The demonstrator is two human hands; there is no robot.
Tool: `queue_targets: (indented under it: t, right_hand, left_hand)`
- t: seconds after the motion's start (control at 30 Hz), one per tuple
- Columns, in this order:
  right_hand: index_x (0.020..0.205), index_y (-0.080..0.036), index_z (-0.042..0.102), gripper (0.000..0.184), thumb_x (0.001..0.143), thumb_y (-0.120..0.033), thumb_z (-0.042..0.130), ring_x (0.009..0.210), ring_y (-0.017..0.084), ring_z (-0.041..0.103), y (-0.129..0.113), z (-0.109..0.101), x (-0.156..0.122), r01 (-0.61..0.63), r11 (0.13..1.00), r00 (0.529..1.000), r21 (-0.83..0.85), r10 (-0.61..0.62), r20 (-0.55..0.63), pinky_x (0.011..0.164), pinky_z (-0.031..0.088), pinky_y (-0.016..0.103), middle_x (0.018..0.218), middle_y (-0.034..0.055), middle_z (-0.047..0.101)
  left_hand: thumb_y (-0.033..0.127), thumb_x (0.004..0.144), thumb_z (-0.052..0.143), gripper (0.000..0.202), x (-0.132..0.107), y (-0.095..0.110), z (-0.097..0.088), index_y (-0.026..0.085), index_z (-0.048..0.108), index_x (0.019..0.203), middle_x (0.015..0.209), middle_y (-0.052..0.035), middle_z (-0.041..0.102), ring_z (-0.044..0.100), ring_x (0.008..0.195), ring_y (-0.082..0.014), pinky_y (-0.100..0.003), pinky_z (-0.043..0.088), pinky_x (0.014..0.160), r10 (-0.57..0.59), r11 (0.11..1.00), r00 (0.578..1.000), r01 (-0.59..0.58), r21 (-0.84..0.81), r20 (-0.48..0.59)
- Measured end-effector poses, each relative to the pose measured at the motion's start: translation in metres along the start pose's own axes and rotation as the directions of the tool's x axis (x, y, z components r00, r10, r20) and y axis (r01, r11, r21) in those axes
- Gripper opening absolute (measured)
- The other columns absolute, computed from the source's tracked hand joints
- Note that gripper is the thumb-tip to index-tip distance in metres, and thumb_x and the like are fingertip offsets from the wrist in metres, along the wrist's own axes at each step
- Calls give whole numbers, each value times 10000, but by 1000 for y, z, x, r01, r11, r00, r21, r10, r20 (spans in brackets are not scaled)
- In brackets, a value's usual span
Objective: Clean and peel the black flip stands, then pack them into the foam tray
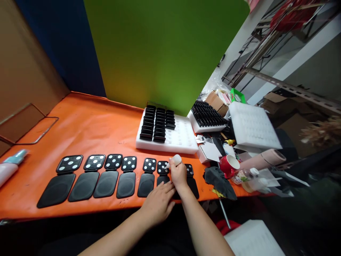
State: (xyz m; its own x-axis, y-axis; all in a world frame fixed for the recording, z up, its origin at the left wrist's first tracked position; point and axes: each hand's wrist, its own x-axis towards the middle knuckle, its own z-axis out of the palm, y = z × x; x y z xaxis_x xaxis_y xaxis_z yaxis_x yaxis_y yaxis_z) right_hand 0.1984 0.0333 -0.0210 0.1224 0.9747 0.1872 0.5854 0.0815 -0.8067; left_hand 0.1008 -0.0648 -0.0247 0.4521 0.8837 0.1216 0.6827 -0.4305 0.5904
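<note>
A row of several open black hinged cases (106, 176) lies along the front of the orange table (93, 124), most lids dotted with white glue blobs. My right hand (178, 175) is closed round a small white glue bottle (176, 160), its nozzle pointing left at the lid of the sixth case (162, 167). My left hand (159, 203) rests flat, fingers stretched, on the lower half of that case near the table's front edge. A seventh case (190, 177) lies partly hidden behind my right hand.
A white foam tray (181, 137) with rows of shut black cases stands behind. A second filled tray (206, 115), an empty foam tray (253, 124), a red cup (229, 165), a black cloth (220, 181) and clutter crowd the right. A pink tube (9, 167) lies far left.
</note>
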Motion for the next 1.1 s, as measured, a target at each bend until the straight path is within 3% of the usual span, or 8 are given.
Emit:
queue_targets:
  t: [0.27,0.43,0.63,0.8,0.93,1.1]
  right_hand:
    - [607,-158,588,429,787,-520,442,569,186,575,-6,2,8,-30,999,1000,17,30,-4,536,371,245,584,61,631]
    - [612,-156,606,431,755,-540,472,606,208,588,-7,12,11,-54,998,999,22,54,5,560,375,256,610,77,643]
    - [643,-133,610,467,750,-563,463,614,214,589,-5,10,14,-96,993,995,62,97,-15,547,384,257,638,100,645]
    - [642,-139,598,490,799,-554,388,519,165,566,-16,27,5,-86,986,995,142,77,69,483,385,225,574,53,621]
    - [597,-147,578,451,768,-544,451,508,164,542,-27,41,-5,-47,992,995,117,36,96,472,362,231,539,41,593]
    - [611,-152,593,412,751,-525,487,555,180,557,-34,43,-8,1,999,995,53,-7,103,501,355,240,587,53,618]
  left_hand:
    - [253,785,490,441,3,-2,-16,227,455,1224,1307,-42,460,421,1190,-228,-444,344,1003,-12,1000,1000,12,10,-19]
    - [259,834,424,346,-14,-14,-31,214,524,1163,1233,-48,534,438,1174,-231,-474,296,1025,-50,997,998,52,49,-47]
    - [226,838,411,364,-32,-27,-24,222,504,1190,1270,-48,500,459,1157,-218,-476,319,1007,-42,997,997,46,64,-57]
    - [227,841,406,349,-32,-28,-19,211,518,1171,1251,-47,519,471,1146,-203,-462,320,1013,-42,997,995,48,65,-91]
    - [214,834,414,357,-32,-28,-20,219,506,1179,1246,-37,524,469,1145,-197,-455,314,1021,-45,997,994,51,52,-98]
    - [198,821,433,361,-32,-26,-23,233,507,1173,1234,-30,533,470,1142,-199,-448,315,1024,-45,998,993,48,28,-111]
